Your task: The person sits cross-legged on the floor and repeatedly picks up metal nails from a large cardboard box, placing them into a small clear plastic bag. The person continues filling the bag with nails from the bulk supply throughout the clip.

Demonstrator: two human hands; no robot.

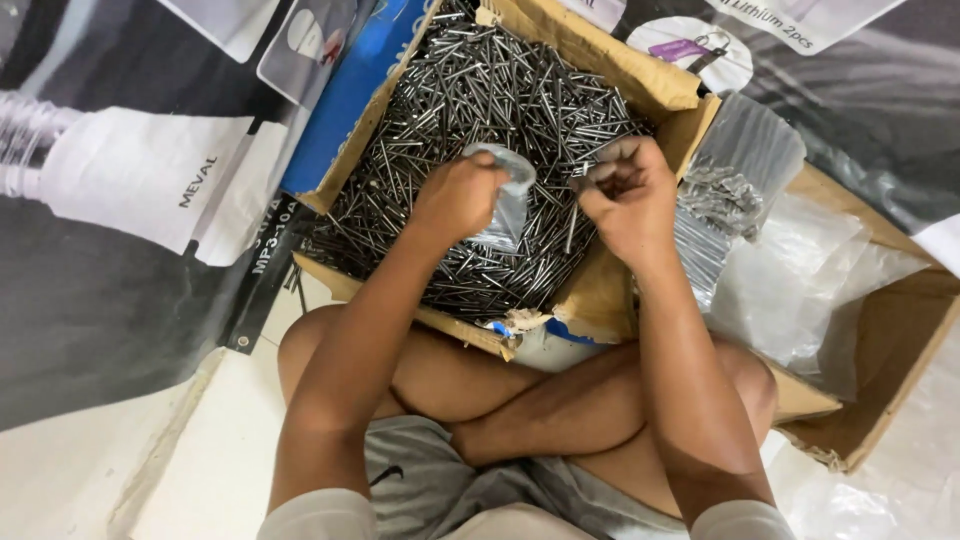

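A cardboard box (640, 85) full of loose steel nails (480, 90) lies in front of my crossed legs. My left hand (458, 198) hovers over the nails and pinches the mouth of a small clear plastic bag (510, 205) that hangs down. My right hand (625, 195) is closed on a bunch of nails (590, 172) just right of the bag's opening, over the box's right wall.
Clear bags packed with nails (735, 170) rest on a second cardboard box (890, 360) at the right, along with loose plastic sheeting (800, 280). A printed banner (120, 180) covers the floor at left. A blue box panel (345, 100) borders the nail box.
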